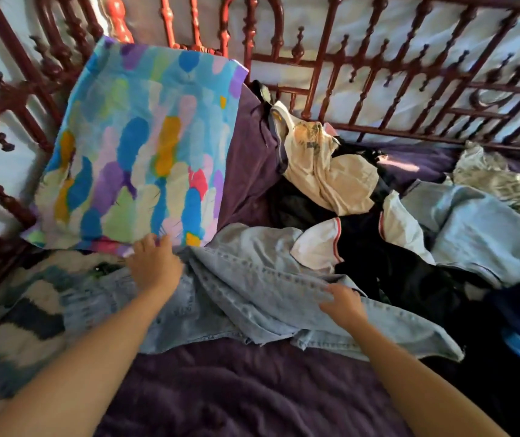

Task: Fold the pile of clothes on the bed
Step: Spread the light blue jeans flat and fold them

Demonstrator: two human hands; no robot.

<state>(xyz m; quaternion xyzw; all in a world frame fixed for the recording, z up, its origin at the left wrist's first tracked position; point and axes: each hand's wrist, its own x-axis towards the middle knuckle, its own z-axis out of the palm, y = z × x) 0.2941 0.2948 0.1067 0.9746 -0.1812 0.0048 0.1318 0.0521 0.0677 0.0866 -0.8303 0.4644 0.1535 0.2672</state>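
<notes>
While my left hand (154, 263) lies spread on the jeans (252, 298) and my right hand (343, 302) pinches their seam, I'm flattening item 1 on the bed (220, 392). Next: align both legs, then fold. The pile (362, 216) waits behind.

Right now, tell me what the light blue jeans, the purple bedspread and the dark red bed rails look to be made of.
The light blue jeans look like faded cotton denim, going by the stitched seams and worn hem. The purple bedspread seems a soft, matte plush or fleece with a fuzzy, rumpled nap; the fibre is unclear. The dark red bed rails are glossy, painted or lacquered turned spindles; wood or metal, I cannot tell.
</notes>
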